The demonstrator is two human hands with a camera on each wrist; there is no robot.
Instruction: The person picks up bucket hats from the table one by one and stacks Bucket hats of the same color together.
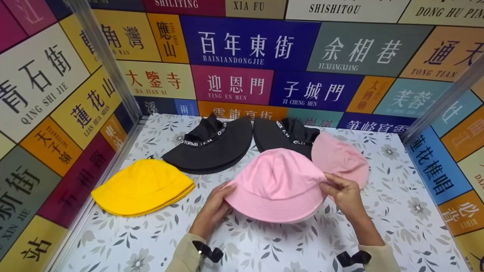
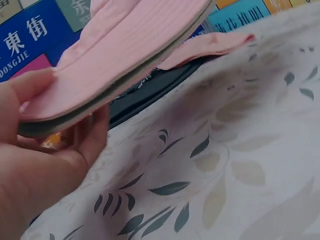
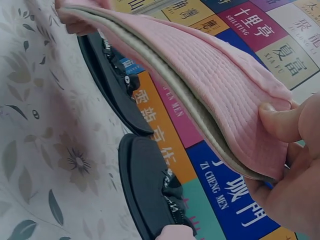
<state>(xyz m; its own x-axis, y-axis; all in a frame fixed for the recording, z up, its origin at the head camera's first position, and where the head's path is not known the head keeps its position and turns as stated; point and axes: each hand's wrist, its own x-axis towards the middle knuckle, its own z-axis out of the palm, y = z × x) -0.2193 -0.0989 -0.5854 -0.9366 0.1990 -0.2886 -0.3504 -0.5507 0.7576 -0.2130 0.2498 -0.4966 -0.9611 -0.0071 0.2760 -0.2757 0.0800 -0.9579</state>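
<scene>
Yellow hat (image 1: 143,189): one, at the left of the counter (image 1: 272,249), folded flat with its brim edges together and facing the near side; lying so, it probably keeps its shape without support. Black hat (image 1: 213,151): one, just beyond and right of the yellow, white lettering along the band, brim doubled into a half-moon, crown slumped toward the wall (image 1: 245,41), apparently because the cloth is too soft to stand. Left hand (image 1: 213,211): pinching the left end of the front pink hat's brim, thumb above, fingers curled below. Front pink hat (image 1: 278,185): one, held raised off the counter between both hands, crown up, pale lining showing between the brim layers; the grip at opposite ends seems meant to keep the brim stretched and the two layers together. Second black hat (image 1: 270,138): one, behind the front pink hat and partly hidden by it, likewise doubled and lettered. Rear pink hat (image 1: 342,160): one, laid over the second black hat's right edge, perhaps simply for want of room in the row. Right hand (image 1: 346,196): pinching the front pink hat's right end, thumb on top, fingers underneath, matching the left.
</scene>
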